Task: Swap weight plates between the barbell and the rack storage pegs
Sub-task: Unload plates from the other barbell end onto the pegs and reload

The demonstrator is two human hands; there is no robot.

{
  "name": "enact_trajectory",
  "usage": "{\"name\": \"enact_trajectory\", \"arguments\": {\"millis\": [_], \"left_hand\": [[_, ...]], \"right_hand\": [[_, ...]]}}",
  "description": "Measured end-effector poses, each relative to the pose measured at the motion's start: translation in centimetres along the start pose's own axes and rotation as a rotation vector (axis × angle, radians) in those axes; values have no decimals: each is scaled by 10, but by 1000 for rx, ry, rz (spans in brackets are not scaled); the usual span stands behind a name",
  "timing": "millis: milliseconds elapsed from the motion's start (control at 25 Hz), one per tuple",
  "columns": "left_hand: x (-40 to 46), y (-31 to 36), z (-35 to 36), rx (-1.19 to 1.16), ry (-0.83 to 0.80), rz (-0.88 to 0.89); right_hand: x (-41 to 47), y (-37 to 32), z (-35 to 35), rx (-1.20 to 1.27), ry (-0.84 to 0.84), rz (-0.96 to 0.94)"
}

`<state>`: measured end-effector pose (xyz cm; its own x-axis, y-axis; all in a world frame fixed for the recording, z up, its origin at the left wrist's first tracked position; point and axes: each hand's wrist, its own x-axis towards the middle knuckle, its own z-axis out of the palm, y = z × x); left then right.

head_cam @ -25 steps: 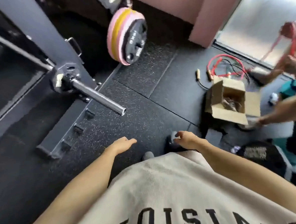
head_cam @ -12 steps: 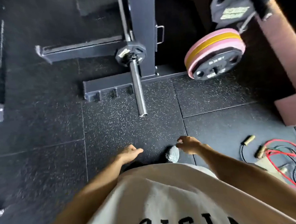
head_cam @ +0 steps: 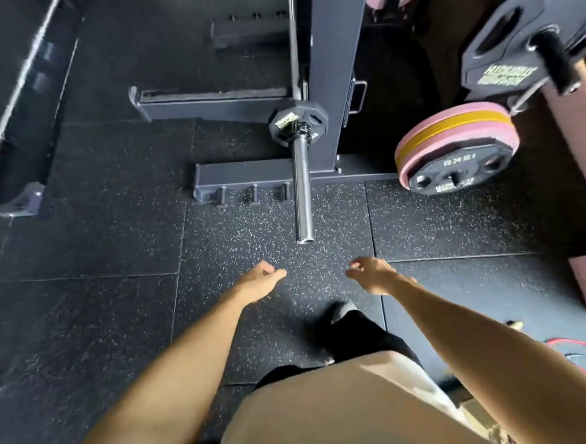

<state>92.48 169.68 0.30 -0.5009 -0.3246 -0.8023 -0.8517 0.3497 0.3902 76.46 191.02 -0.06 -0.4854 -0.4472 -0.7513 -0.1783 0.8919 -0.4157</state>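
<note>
Reaching forward with both arms, the person brings the left hand (head_cam: 259, 280) and the right hand (head_cam: 370, 274) toward the free end of the barbell sleeve (head_cam: 302, 193), which points at 6 o'clock from the rack upright (head_cam: 335, 64). Both hands are empty; the fingers of each are loosely curled, not pinching anything and apart from the sleeve.

A small black plate (head_cam: 298, 127) sits at the inner end of the sleeve, against the collar, at 12 o'clock from the hands. At 2 o'clock a storage peg carries a stack: pink and yellow plates (head_cam: 450, 128) behind a black plate (head_cam: 456, 170). A larger black plate (head_cam: 527, 32) hangs on a higher peg at 1 o'clock.

Hazards, as judged from this position:
- The small plate must travel the full length of the sleeve. A one-sided pull would likely cock it on the sleeve and make it bind.
- On clearing the sleeve end, the plate's weight transfers abruptly to the fingers; a loose grip risks dropping it on the foot (head_cam: 340, 311), which stands at 6 o'clock, directly beneath that path.
- The higher peg projects near head level; leaning toward the pegged stack risks contact.
</note>
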Motion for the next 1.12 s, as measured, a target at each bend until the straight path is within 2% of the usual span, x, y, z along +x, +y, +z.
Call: {"name": "enact_trajectory", "arguments": {"millis": [160, 360, 520, 680, 840, 960, 1120], "left_hand": [[59, 55, -62, -39, 128, 118], [175, 113, -136, -69, 372, 238], [256, 131, -172, -77, 481, 308], [330, 130, -189, -120, 570, 369], [374, 132, -180, -176, 579, 470], [401, 133, -160, -232, 553, 544], [424, 130, -137, -314, 557, 663]], "right_hand": [[64, -56, -73, 57, 104, -136], [173, -118, -158, -56, 366, -317], [245, -138, -192, -134, 485, -416], [319, -142, -200, -129, 587, -462], [368, -136, -185, -156, 610, -498], [403, -124, -166, -45, 655, -517], [431, -113, -145, 239, 770, -548]]}}
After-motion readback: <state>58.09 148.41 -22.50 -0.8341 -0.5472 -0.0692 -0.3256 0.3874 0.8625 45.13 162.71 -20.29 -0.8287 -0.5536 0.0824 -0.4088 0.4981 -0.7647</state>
